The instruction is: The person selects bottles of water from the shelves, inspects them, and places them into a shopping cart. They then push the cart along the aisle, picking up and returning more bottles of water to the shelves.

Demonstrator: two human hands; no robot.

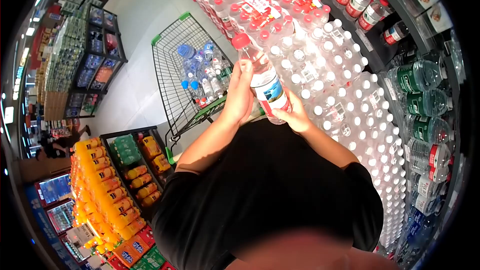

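Note:
A clear water bottle [270,89] with a red cap and a blue, white and red label is held up in front of my chest, its cap tilted to the left. My right hand [294,114] grips it near the base, thumb across the lower part. My left hand [241,91] is against the bottle's upper left side, fingers pointing up near its neck. Just beyond my left hand stands a wire shopping cart [170,65] with green corner pieces, holding several bottles [200,72], some with blue caps.
Packs of red-capped bottles [255,12] and white-capped bottles [345,115] are stacked ahead and to my right. Shelves [370,45] of bottles line the right side. Orange drink bottles [102,190] form a display at the lower left. Tiled floor [120,100] shows left of the cart.

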